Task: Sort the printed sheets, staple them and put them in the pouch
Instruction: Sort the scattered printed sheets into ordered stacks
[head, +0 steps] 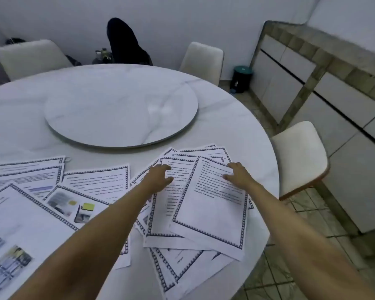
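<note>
Reaching forward over the round white table (236, 118), both bare arms end at a loose pile of printed sheets (182, 263) in the lower middle of the frame, near the table's right-hand edge. The right hand (239, 174) lies on the top sheet (212, 213), a page of text inside a dark patterned border that sits tilted across the pile. Its fingers are spread and their tips press on the paper, grasping nothing. The left hand (158, 177) is just to the left, on the next sheet (167, 217) down, with fingers bent and tips touching the page. It too is released, with no paper pinched. More corners of bordered sheets fan out above and below the hands.

Another spread of sheets (95, 180) covers the lower left of the frame, overlapping one another flat on the table. Some carry small colour photographs (61, 201), and the left forearm (108, 219) passes over them. Behind the papers, in the middle of the frame, a round marble turntable (121, 105) rests on the table. A white chair (30, 55) stands at the upper left, a second chair (201, 59) at the upper middle and a third chair (299, 156) at the right edge. A dark bundle (126, 42) rises behind the table at the top, a small bin (241, 80) with a teal lid stands on the tiled floor (312, 213), and white cupboards (286, 94) fill the upper right.
</note>
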Motion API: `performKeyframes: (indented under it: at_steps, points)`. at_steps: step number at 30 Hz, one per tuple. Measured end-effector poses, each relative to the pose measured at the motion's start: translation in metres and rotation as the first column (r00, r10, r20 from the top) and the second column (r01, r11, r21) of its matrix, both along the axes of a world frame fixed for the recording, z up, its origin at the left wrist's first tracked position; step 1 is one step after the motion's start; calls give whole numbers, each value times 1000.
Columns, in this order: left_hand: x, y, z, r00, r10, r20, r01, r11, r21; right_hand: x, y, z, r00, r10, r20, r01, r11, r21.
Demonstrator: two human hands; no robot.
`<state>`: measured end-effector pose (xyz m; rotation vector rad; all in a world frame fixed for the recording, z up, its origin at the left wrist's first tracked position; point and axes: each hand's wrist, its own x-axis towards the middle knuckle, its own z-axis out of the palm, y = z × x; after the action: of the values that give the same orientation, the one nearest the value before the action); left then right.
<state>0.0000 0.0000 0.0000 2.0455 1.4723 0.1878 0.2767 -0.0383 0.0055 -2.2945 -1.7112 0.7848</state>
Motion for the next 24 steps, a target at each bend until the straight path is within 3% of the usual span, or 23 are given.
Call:
performKeyframes:
  at_steps: [7, 17, 20, 24]
  points:
    - [5, 8, -17, 972, 232, -37, -233, 972, -27, 15, 39, -18, 991, 111, 69, -109, 994, -23]
    - [9, 13, -26, 886, 464, -27, -462, 885, 53, 17, 62, -31, 976, 180, 124, -193, 976, 99]
    - [13, 12, -28, 852, 520, 58, -523, 849, 77, 16, 62, -33, 984, 161, 82, -169, 979, 113]
    - [17, 10, -26, 777, 581, 244, -598, 801, -3, 13, 63, -35, 986, 161, 40, -164, 983, 88]
